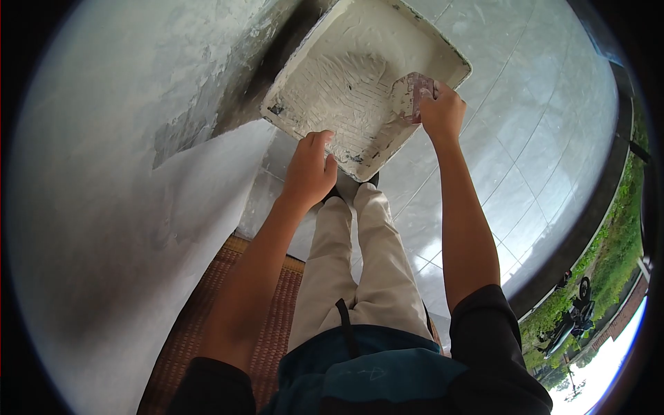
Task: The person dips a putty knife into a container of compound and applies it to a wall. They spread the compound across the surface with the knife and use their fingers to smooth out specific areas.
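White plaster coats a shallow rectangular tray inside and out; ribbed floor visible under the smear, dark patches at two corners. Tray held up in the air in front of the body, above the feet, tilted, its far corner close to the wall. Left hand at the near rim: fingers curled over the edge, closed firmly on it, carrying the tray's weight. Right hand at the tray's right rim, fist closed around the handle of a flat reddish-bladed scraper; handle itself hidden in the grip. Blade smeared with plaster, lying inside the tray against the ribbed floor, just in from the right edge. Both arms bare, extended, dark short sleeves at the shoulders. Wall on the left: upper part rough grey render with patchy skim, lower part a smooth white coat with a ragged boundary between the two. Underfoot, pale glossy floor tiles reflecting the sky. Brown woven mat lies against the foot of the wall, beside the person's beige trousers; dark shoes just show below the tray. Beyond the floor's dark edge, far right: green grass and a parked motorbike, well apart from the work.
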Available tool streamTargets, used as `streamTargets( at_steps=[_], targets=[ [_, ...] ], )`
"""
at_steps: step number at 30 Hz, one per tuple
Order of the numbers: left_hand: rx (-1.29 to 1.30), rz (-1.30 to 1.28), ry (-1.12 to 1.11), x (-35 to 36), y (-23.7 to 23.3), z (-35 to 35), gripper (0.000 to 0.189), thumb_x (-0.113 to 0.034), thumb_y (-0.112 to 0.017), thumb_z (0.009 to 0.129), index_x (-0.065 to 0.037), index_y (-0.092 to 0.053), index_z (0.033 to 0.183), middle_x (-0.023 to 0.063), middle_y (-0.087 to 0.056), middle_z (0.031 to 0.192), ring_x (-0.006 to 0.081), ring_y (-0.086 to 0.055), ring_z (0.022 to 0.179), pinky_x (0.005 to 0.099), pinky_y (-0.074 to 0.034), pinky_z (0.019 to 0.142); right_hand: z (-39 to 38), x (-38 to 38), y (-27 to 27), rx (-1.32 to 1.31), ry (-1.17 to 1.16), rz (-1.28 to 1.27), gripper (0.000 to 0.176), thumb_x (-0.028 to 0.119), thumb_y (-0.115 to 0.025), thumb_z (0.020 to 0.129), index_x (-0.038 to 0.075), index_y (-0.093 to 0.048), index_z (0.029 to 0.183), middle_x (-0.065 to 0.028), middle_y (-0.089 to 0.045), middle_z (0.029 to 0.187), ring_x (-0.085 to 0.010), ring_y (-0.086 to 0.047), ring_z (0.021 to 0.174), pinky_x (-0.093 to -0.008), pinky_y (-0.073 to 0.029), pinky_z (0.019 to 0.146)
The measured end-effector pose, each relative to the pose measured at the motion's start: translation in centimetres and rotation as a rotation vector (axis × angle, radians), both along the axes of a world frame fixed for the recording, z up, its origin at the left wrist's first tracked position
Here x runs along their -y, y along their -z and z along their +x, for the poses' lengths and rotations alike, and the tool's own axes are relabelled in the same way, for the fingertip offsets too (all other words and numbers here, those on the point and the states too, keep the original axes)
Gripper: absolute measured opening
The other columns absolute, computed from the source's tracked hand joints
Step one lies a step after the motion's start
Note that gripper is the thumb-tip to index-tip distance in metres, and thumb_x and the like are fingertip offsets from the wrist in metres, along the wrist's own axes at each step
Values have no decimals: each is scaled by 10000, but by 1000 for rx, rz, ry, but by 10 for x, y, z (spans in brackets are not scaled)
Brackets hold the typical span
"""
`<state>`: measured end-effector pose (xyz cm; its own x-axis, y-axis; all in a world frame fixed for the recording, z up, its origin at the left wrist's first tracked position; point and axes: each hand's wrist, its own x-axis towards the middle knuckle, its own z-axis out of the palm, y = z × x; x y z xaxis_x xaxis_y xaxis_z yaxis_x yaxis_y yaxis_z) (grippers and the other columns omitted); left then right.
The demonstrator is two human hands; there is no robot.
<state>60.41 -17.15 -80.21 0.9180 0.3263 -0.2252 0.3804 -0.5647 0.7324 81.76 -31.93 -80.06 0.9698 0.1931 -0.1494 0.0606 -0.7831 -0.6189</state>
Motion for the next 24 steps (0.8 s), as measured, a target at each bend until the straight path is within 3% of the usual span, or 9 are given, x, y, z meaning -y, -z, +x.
streamTargets(
  at_steps=[11,13,17,19,24],
  targets=[
    [20,6,-36,1,4,-6,391,-26,-555,812,-3,-478,1195,194,-542,1121,376,-511,1078,439,-432,926,-12,4,1,-118,-110,-13,149,89,-606,746,-23,-651,834,-229,-635,715,-396,-636,688,-414,-497,664],
    [3,9,-43,1,5,-9,392,-24,-555,811,-2,-476,1195,193,-542,1128,375,-510,1079,440,-431,927,-15,4,9,-154,-138,11,165,124,-654,798,-14,-662,888,-140,-646,679,-200,-613,619,-330,-480,633],
    [14,27,-51,2,3,-13,398,-19,-551,807,2,-471,1197,196,-540,1131,377,-509,1080,441,-430,929,-20,1,12,-276,-137,38,187,95,-647,816,-16,-686,961,-103,-703,763,-160,-659,688,-297,-501,670],
    [6,19,-67,2,-1,-15,405,-16,-551,803,4,-468,1198,198,-539,1130,379,-507,1082,440,-428,931,-24,3,15,-421,-62,246,206,45,-621,853,-55,-669,1027,-83,-717,863,-146,-663,717,-265,-512,688],
    [36,65,-113,0,-11,-19,416,-12,-552,791,2,-469,1199,199,-534,1130,381,-505,1081,442,-426,935,-30,11,9,-703,50,636,219,27,-600,873,-73,-640,1064,-92,-706,899,-133,-670,762,-264,-538,694]
  ],
)
